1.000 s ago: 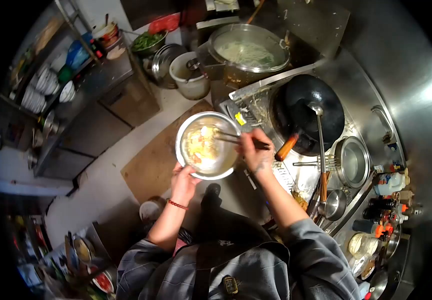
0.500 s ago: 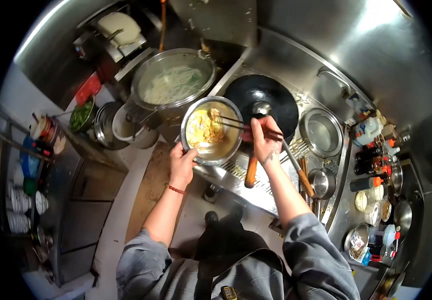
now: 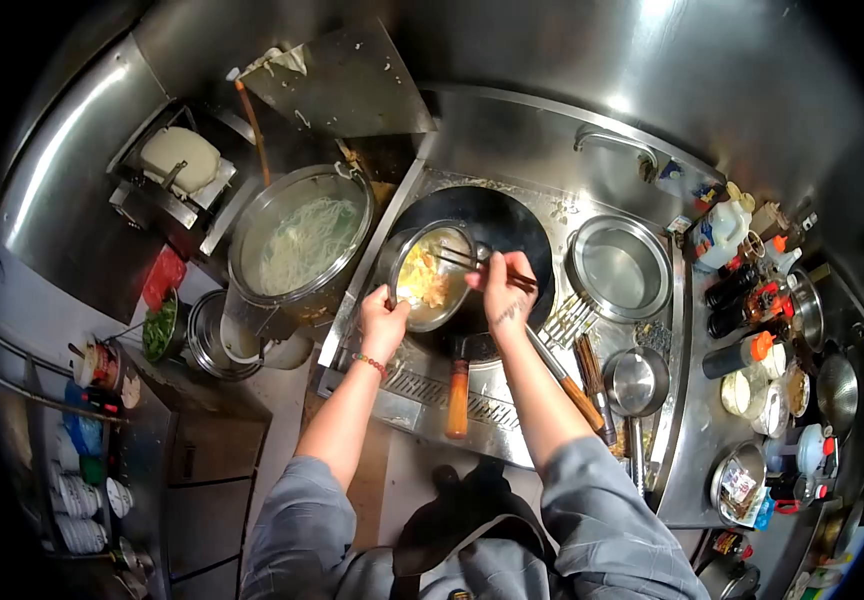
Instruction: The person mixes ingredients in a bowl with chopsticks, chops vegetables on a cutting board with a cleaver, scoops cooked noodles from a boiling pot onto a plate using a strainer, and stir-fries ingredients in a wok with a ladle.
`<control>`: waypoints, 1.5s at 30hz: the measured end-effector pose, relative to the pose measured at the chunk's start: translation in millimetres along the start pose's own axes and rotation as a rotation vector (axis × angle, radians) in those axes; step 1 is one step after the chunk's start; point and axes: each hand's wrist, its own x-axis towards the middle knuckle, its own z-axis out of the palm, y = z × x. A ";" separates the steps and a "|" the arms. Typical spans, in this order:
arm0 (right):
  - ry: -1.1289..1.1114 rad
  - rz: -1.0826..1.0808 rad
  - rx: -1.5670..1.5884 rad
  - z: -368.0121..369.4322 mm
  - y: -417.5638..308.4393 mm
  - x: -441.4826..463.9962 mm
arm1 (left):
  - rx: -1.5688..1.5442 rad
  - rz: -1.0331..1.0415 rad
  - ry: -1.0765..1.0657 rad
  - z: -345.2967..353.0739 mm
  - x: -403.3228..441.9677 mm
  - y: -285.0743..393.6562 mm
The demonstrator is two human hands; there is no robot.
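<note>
Food (image 3: 422,280) seemingly being stirred in bowl (image 3: 453,295) above wok (image 3: 512,225), between left hand (image 3: 384,322), closed on its rim, and right hand (image 3: 507,296), closed round chopsticks (image 3: 465,256); steady grip, controlled strokes called for.

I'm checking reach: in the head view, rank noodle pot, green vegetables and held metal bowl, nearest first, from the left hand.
1. Metal bowl, gripped by the left hand.
2. Noodle pot, ahead and left.
3. Green vegetables, farther left.
</note>
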 end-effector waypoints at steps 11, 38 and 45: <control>0.043 -0.157 -0.391 1.6 69.4 26.0 | 0.282 0.205 0.087 41.9 23.1 0.3; 0.227 -0.206 -0.510 50.4 -9.4 -53.6 | 0.225 0.376 0.057 -6.4 46.7 -7.9; 0.139 -0.026 -0.152 60.6 -9.2 -82.3 | 0.188 0.304 0.044 -33.1 42.7 24.0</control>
